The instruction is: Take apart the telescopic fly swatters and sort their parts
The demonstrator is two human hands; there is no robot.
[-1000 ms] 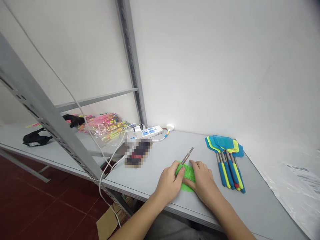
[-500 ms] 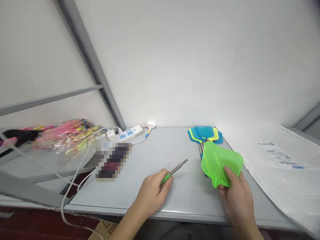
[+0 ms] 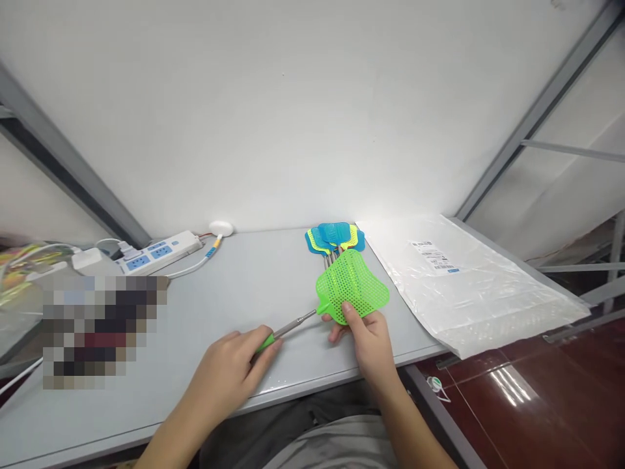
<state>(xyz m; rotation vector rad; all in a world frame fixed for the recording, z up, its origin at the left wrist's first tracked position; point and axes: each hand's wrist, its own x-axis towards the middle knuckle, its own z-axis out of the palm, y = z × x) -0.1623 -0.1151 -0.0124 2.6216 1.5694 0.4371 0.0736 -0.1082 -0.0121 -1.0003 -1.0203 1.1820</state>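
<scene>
Here, our left hand [image 3: 234, 368] grips a green-handled silver metal rod [image 3: 293, 324], while our right hand [image 3: 372, 342] pinches a bright green perforated plastic swatter head [image 3: 351, 286] above the grey bench [image 3: 244, 280], rod tip at its neck. Left of the head, bench surface stretches to a white rectangular power strip [image 3: 168, 249]. Behind the head lie blue and yellow mesh swatters [image 3: 335, 233]; right of it, a white plastic mailer [image 3: 481, 293] overhangs the bench's edge, contents hidden from us.

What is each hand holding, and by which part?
The left hand holds a metal shaft by its green handle; the right hand holds a green mesh head by its near edge.
</scene>
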